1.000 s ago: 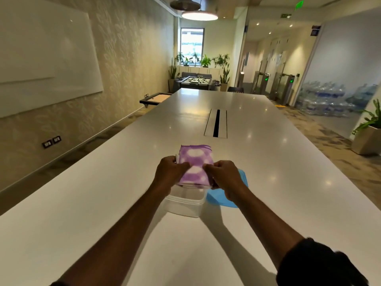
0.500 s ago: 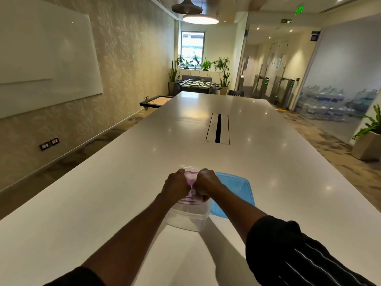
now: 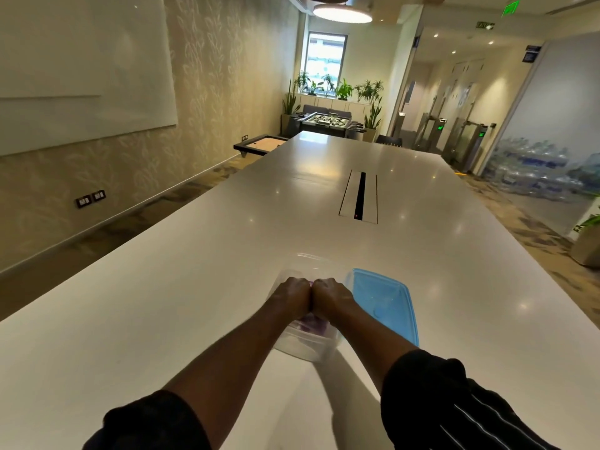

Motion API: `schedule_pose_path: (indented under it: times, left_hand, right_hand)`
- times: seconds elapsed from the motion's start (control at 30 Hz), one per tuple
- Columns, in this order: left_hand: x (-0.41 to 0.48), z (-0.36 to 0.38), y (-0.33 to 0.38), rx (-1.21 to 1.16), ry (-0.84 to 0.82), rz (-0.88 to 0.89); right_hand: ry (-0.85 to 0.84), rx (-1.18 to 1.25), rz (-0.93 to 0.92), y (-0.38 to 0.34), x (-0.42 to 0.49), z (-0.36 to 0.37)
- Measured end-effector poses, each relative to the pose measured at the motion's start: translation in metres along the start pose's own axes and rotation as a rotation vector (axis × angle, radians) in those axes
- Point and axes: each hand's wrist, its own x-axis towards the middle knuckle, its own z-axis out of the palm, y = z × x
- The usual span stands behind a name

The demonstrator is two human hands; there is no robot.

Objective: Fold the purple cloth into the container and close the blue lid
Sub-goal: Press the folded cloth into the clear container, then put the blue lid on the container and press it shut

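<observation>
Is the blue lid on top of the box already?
No, the blue lid lies flat on the table to the right of the clear container, while both hands press the purple cloth down inside it.

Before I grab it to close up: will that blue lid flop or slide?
The blue lid looks like thin moulded plastic, so probably light and slightly flexible. It lies flat on the glossy table beside the clear container, so a push would likely slide it.

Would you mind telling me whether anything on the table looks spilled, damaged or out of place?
Nothing stands out. Both hands press the purple cloth into the clear container, and the blue lid lies flat just to its right.
</observation>
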Motion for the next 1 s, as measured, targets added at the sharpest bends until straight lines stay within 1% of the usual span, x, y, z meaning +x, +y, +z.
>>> schedule_pose_path:
  times: [0.13, 0.2, 0.3, 0.37, 0.4, 0.47, 0.53, 0.6, 0.67, 0.73, 0.8, 0.9, 0.97, 1.0]
  left_hand:
    - [0.0, -0.002, 0.001, 0.017, -0.034, 0.032]
    - [0.0, -0.005, 0.004, 0.056, -0.013, 0.06]
    - [-0.008, -0.01, 0.015, 0.091, 0.114, 0.06]
    - [-0.016, -0.01, 0.022, 0.135, 0.252, 0.055]
    - [-0.021, -0.009, 0.028, 0.113, 0.319, 0.058]
    - [-0.032, -0.002, 0.045, -0.003, 0.401, 0.089]
    - [-0.044, 0.015, 0.066, -0.078, 0.405, 0.188]
    - [-0.055, 0.045, 0.091, -0.115, 0.381, 0.314]
    - [-0.066, 0.078, 0.113, -0.211, 0.325, 0.339]
    - [-0.069, 0.106, 0.124, -0.177, 0.261, 0.301]
    - [-0.065, 0.125, 0.125, -0.047, 0.207, 0.201]
    - [-0.058, 0.134, 0.118, 0.016, 0.244, 0.083]
    - [-0.057, 0.139, 0.113, -0.001, 0.271, 0.061]
    - [-0.057, 0.142, 0.111, -0.016, 0.259, 0.058]
  right_hand:
    - [0.032, -0.077, -0.025, 0.002, -0.002, -0.002]
    - [0.133, -0.05, -0.056, 0.0, -0.012, -0.012]
    - [0.386, 0.104, -0.038, 0.02, -0.035, -0.029]
    - [0.517, 0.223, 0.071, 0.052, -0.05, -0.035]
    - [0.551, 0.258, 0.153, 0.073, -0.057, -0.034]
    - [0.531, 0.302, 0.331, 0.114, -0.07, -0.024]
    - [0.451, 0.36, 0.459, 0.142, -0.076, -0.005]
    - [0.392, 0.41, 0.522, 0.158, -0.08, 0.014]
    - [0.382, 0.441, 0.537, 0.168, -0.081, 0.024]
    - [0.387, 0.446, 0.531, 0.173, -0.082, 0.028]
    - [0.366, 0.414, 0.515, 0.176, -0.085, 0.028]
    - [0.381, 0.399, 0.506, 0.186, -0.094, 0.031]
    - [0.405, 0.4, 0.518, 0.196, -0.102, 0.034]
    - [0.407, 0.403, 0.519, 0.201, -0.105, 0.035]
